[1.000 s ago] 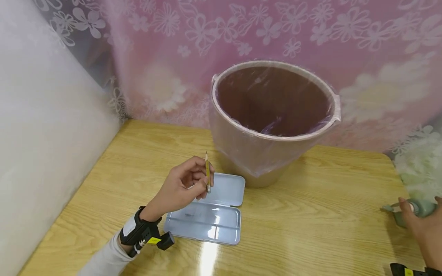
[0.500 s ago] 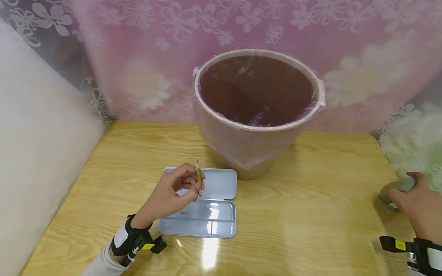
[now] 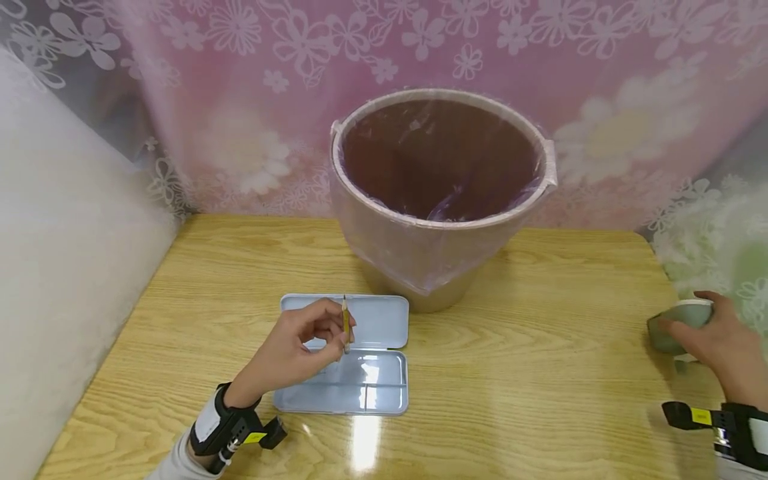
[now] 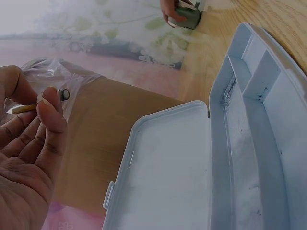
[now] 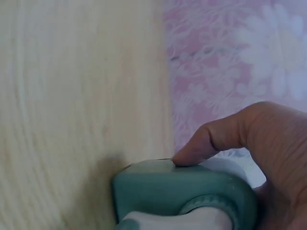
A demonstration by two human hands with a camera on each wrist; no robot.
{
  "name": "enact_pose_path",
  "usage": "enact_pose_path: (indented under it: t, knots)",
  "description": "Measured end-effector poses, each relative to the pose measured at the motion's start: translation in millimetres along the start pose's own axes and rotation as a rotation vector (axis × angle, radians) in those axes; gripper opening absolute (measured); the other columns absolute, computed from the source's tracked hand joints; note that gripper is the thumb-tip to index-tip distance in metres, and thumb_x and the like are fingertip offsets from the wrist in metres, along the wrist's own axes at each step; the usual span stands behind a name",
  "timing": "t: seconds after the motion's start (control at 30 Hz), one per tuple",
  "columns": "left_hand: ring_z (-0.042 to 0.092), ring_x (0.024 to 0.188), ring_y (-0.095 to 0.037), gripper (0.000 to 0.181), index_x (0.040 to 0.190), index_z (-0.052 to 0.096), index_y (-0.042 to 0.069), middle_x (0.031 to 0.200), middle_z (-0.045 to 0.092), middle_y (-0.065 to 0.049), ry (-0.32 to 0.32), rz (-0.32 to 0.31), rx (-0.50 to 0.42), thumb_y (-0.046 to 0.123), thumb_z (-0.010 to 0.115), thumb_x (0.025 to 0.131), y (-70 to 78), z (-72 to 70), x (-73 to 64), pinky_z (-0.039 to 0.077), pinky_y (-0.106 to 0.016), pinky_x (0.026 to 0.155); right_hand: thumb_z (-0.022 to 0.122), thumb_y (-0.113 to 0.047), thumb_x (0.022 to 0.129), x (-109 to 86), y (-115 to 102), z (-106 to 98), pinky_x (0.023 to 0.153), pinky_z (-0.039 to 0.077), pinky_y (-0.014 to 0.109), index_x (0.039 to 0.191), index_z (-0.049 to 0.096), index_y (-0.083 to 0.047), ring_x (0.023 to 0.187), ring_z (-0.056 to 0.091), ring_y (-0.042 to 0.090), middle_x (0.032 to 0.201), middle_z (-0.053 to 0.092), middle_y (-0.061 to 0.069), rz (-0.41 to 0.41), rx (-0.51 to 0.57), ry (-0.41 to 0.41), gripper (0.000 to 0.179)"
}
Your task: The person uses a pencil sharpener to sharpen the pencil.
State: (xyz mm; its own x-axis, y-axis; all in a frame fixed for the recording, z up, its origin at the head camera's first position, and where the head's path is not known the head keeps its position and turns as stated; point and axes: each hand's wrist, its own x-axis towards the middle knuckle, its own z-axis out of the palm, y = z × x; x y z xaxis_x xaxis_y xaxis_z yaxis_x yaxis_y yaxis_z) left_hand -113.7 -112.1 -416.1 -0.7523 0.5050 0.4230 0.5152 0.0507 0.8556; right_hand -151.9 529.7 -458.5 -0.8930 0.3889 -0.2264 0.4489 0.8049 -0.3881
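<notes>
Pinching a short yellow wooden pencil (image 3: pixel 345 321), tip away from the person, the left grip (image 3: pixel 305 345) hovers over an open, rectangular pale-blue case (image 3: pixel 385 397); well to its right, the right grip (image 3: pixel 725 341) clasps a green plastic device (image 3: pixel 667 335) near the desk (image 3: pixel 540 373) edge.

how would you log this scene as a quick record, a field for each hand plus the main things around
left hand: pinches a short pencil, tip toward the top of the head view
right hand: grips a green crank device, probably a pencil sharpener
device position: at the right side of the table
case: light blue, lying open, divided into compartments, dark marks inside
bucket: standing behind the case, clear plastic liner folded over its rim
backdrop: pink, floral
</notes>
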Motion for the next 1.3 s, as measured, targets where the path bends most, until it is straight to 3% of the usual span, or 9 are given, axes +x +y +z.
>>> enact_pose_path:
  t: [0.17, 0.33, 0.43, 0.53, 0.63, 0.8, 1.0, 1.13, 1.3]
  knots:
    - [0.066, 0.073, -0.011, 0.027, 0.106, 0.063, 0.008, 0.092, 0.068, -0.008, -0.011, -0.024, 0.033, -0.013, 0.059, 0.090, 0.2, 1.2, -3.2, 0.059, -0.027, 0.066, 0.061, -0.052, 0.095, 9.7, 3, 1, 0.056, 0.047, 0.046, 0.157, 0.007, 0.009, 0.092, 0.048, 0.059, 0.126, 0.034, 0.047, -0.089, -0.070, -0.008, 0.103]
    - [0.064, 0.072, -0.007, 0.027, 0.105, 0.065, 0.013, 0.088, 0.070, -0.002, -0.031, -0.073, 0.085, -0.009, 0.063, 0.089, -0.3, 2.2, -6.6, 0.059, -0.027, 0.066, 0.068, -0.050, 0.093, -16.9, -35, -11, 0.053, 0.049, 0.046, 0.154, 0.010, 0.014, 0.082, 0.057, 0.058, 0.117, 0.041, 0.051, -0.130, -0.136, -0.016, 0.106]
    - [0.064, 0.071, -0.005, 0.028, 0.104, 0.065, 0.016, 0.086, 0.070, -0.002, -0.046, -0.070, 0.117, -0.007, 0.065, 0.089, -1.4, 2.3, -7.9, 0.058, -0.027, 0.066, 0.072, -0.053, 0.089, -30.5, -53, -14, 0.054, 0.050, 0.045, 0.151, 0.019, 0.016, 0.079, 0.060, 0.055, 0.115, 0.046, 0.052, -0.192, -0.202, -0.072, 0.106]
    - [0.062, 0.072, -0.004, 0.027, 0.105, 0.067, 0.018, 0.087, 0.070, 0.000, -0.069, -0.056, 0.146, -0.005, 0.066, 0.090, -2.7, 1.6, -7.5, 0.057, -0.025, 0.067, 0.079, -0.054, 0.083, -43.6, -68, -9, 0.055, 0.050, 0.043, 0.146, 0.038, 0.010, 0.078, 0.063, 0.046, 0.113, 0.056, 0.045, -0.368, -0.215, -0.146, 0.099]
    - [0.060, 0.074, -0.002, 0.026, 0.106, 0.068, 0.020, 0.090, 0.070, 0.006, -0.106, -0.046, 0.179, -0.001, 0.066, 0.091, -3.9, 1.5, -5.6, 0.055, -0.023, 0.067, 0.087, -0.048, 0.076, -63.1, -90, 3, 0.058, 0.050, 0.039, 0.138, 0.055, -0.004, 0.079, 0.067, 0.033, 0.108, 0.067, 0.029, -0.584, -0.181, -0.177, 0.083]
    - [0.056, 0.074, -0.001, 0.023, 0.110, 0.070, 0.019, 0.089, 0.067, 0.008, -0.165, -0.010, 0.222, 0.003, 0.065, 0.095, -5.0, 4.5, -0.7, 0.052, -0.021, 0.064, 0.091, -0.045, 0.071, -100.5, -138, 20, 0.063, 0.050, 0.031, 0.128, 0.064, -0.017, 0.083, 0.068, 0.016, 0.108, 0.073, 0.004, -0.833, -0.118, -0.204, 0.069]
    - [0.054, 0.073, -0.002, 0.021, 0.107, 0.070, 0.020, 0.085, 0.063, 0.012, -0.183, -0.013, 0.264, 0.004, 0.067, 0.094, -5.0, 7.4, -0.6, 0.051, -0.026, 0.058, 0.084, -0.055, 0.076, -133.4, -180, 40, 0.070, 0.052, 0.027, 0.131, 0.064, -0.019, 0.091, 0.067, 0.007, 0.116, 0.071, -0.005, -0.945, -0.070, -0.303, 0.068]
    - [0.055, 0.072, -0.003, 0.019, 0.105, 0.070, 0.021, 0.084, 0.062, 0.014, -0.195, -0.026, 0.281, 0.006, 0.068, 0.093, -5.0, 7.7, -2.0, 0.050, -0.028, 0.056, 0.081, -0.056, 0.080, -150.1, -196, 54, 0.072, 0.052, 0.026, 0.131, 0.063, -0.023, 0.094, 0.064, 0.002, 0.117, 0.069, -0.010, -0.998, -0.038, -0.394, 0.064]
    - [0.055, 0.074, -0.003, 0.017, 0.101, 0.070, 0.022, 0.083, 0.060, 0.014, -0.230, -0.016, 0.303, 0.007, 0.067, 0.094, -6.2, 7.3, -2.2, 0.050, -0.025, 0.059, 0.084, -0.052, 0.079, -163.3, -210, 70, 0.077, 0.052, 0.026, 0.130, 0.061, -0.029, 0.096, 0.061, 0.000, 0.118, 0.066, -0.016, -1.018, -0.028, -0.424, 0.060]
